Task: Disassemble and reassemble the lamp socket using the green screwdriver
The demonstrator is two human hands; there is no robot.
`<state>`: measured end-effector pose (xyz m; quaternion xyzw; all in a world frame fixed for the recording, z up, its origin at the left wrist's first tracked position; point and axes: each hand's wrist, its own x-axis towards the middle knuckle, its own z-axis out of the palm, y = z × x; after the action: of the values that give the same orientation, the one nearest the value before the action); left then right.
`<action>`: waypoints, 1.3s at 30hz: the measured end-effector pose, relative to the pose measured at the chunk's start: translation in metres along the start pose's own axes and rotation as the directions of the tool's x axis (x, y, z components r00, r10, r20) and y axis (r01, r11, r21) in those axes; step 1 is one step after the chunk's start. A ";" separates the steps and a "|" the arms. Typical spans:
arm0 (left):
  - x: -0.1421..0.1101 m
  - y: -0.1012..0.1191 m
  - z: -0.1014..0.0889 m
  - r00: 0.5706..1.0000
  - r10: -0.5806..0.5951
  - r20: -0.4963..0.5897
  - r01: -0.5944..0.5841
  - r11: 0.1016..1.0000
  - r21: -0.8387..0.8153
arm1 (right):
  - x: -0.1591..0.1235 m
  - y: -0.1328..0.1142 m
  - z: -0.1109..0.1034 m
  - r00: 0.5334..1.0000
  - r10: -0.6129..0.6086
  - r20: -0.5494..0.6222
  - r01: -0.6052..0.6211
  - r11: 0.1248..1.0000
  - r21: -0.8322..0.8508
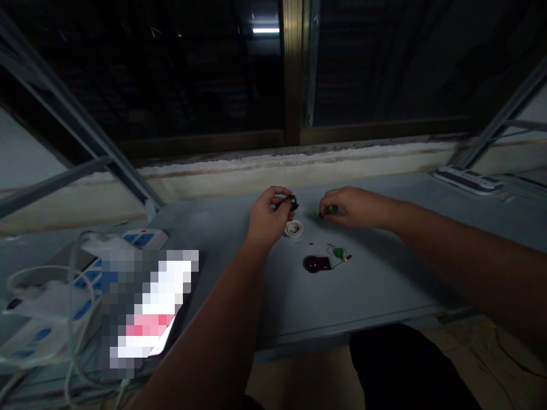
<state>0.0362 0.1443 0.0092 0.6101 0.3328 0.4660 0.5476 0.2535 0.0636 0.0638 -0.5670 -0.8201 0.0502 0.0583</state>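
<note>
Above the grey tabletop (pixel 239 273), the left hand (pixel 272 215) pinches a small black part (pixel 292 201) between thumb and fingers, and the right hand (pixel 342 206) has its fingertips closed around a small green piece (pixel 320 214). Just beside the left hand sits a round white ring-shaped part (pixel 294 228); nearer the person lies a dark, glossy, round-headed piece (pixel 316 263) with thin wires.
</note>
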 end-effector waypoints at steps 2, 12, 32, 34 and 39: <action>0.000 0.000 0.000 0.999 -0.035 0.006 0.035 0.998 -0.043 | -0.002 -0.004 0.003 0.998 -0.063 -0.009 0.064 0.991 0.120; -0.008 0.008 0.004 0.987 -0.108 0.115 0.136 0.952 -0.274 | -0.027 -0.019 0.009 0.976 -0.184 0.117 0.150 0.956 0.251; -0.010 0.011 0.006 0.956 -0.163 0.245 0.216 0.954 -0.207 | -0.018 -0.013 0.023 0.993 0.036 0.115 -0.042 0.998 0.050; -0.011 0.008 0.006 0.951 -0.148 0.270 0.204 0.960 -0.191 | -0.017 -0.014 0.021 0.993 0.038 0.115 -0.046 0.996 0.072; -0.010 0.004 0.006 0.947 -0.145 0.287 0.202 0.962 -0.182 | -0.017 -0.009 0.016 0.991 0.022 0.131 -0.033 0.996 0.078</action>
<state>0.0382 0.1326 0.0113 0.5754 0.2565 0.3602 0.6880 0.2487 0.0446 0.0485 -0.5709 -0.8117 0.1207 0.0267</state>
